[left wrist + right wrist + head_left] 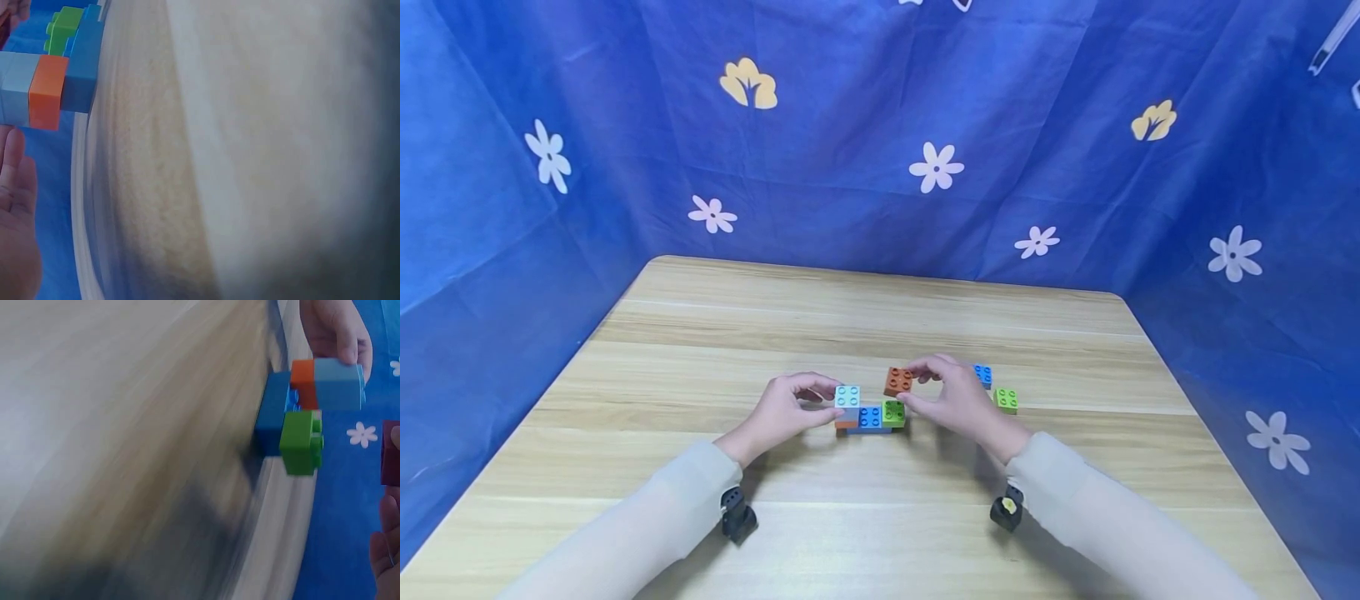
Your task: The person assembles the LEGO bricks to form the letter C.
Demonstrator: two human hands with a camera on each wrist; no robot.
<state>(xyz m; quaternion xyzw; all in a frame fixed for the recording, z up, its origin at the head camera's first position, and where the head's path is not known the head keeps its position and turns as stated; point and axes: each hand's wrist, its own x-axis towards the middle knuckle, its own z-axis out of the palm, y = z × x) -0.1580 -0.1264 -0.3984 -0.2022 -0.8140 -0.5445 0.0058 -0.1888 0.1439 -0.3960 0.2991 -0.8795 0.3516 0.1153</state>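
A long blue brick (870,419) lies on the table with an orange brick (47,92) on its left end and a green brick (892,413) on its right end. On top of the orange one sits a light blue brick (847,397). My left hand (786,414) grips this light blue brick between thumb and fingers. Just above the green brick, my right hand (955,402) pinches a reddish-brown brick (898,381), its studs facing up. In the right wrist view a gap shows between the brown brick and the green one.
To the right of my right hand lie a loose blue brick (983,376), partly hidden by that hand, and a loose green brick (1006,400). The wooden table (715,308) is bordered by a blue flowered cloth (850,167) at the back and sides.
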